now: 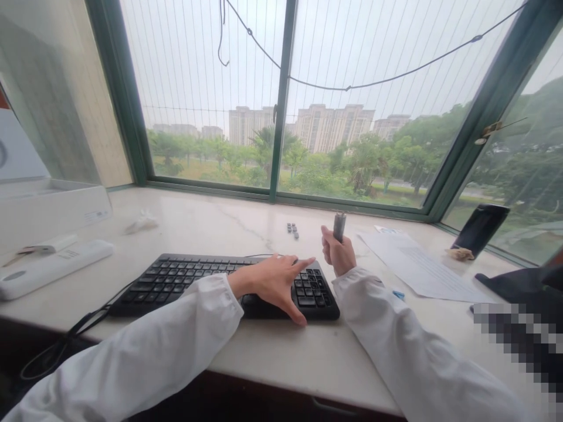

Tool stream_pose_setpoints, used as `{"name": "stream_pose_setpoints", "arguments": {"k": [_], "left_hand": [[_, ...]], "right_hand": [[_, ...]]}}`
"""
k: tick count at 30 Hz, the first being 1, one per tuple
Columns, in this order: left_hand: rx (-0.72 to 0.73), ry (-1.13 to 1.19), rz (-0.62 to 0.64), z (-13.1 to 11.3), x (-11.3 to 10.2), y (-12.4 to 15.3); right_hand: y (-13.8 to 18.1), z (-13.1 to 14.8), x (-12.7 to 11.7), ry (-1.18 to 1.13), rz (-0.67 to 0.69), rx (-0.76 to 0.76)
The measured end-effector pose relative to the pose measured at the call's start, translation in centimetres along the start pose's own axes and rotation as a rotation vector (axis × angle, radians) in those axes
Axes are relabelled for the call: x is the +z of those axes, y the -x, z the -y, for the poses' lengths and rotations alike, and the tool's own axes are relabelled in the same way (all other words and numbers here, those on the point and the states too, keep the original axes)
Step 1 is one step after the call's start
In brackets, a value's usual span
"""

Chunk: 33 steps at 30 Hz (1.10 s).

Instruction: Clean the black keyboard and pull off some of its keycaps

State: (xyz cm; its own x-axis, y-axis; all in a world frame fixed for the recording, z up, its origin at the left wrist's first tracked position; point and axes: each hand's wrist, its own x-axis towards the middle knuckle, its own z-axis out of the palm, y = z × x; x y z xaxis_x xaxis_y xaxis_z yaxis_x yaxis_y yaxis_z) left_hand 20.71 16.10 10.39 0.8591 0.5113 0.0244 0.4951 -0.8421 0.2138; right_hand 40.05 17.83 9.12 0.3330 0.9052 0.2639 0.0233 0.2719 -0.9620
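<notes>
A black keyboard (176, 281) lies on the pale sill in front of me. My left hand (275, 282) rests across its right part, fingers and thumb spread, with the thumb reaching past the near edge. Some keys are hidden under that hand. Beyond the number pad, my right hand (338, 252) is closed round a short grey tool with a metallic top (339, 225), held upright; its exact kind does not show. Several loose keycaps (292, 230) sit in a small group behind the keyboard, left of my right hand. The number pad's top and right side look partly bare of keycaps.
Printed paper sheets (422, 266) and a blue clip-like bit (399, 295) lie on the right. A black phone (481, 231) leans by the window. On the left are a white power strip (57, 269), a white box (53, 205), crumpled tissue (141, 223) and a black cable (83, 322).
</notes>
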Motion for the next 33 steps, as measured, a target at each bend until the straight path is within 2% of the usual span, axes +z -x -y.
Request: {"name": "stream_pose_setpoints", "arguments": {"k": [5,12,15,21,33], "left_hand": [[-0.024,0.03,-0.027,0.9,-0.2,-0.1],[-0.087,0.062,-0.002,2.4,-0.4,-0.1],[-0.062,0.053,-0.032,2.3,-0.2,-0.1],[-0.001,0.124,-0.253,1.2,0.4,-0.6],[0.005,0.27,-0.293,1.0,1.0,-0.9]], "right_hand": [[0.8,0.5,0.9,-0.258,0.0,0.105],[2.2,0.5,2.4,-0.404,0.002,0.178],[2.5,0.1,2.8,-0.426,0.001,0.216],[2.6,-0.7,3.0,-0.407,-0.019,0.23],[2.6,-0.4,3.1,-0.339,-0.04,0.307]]}}
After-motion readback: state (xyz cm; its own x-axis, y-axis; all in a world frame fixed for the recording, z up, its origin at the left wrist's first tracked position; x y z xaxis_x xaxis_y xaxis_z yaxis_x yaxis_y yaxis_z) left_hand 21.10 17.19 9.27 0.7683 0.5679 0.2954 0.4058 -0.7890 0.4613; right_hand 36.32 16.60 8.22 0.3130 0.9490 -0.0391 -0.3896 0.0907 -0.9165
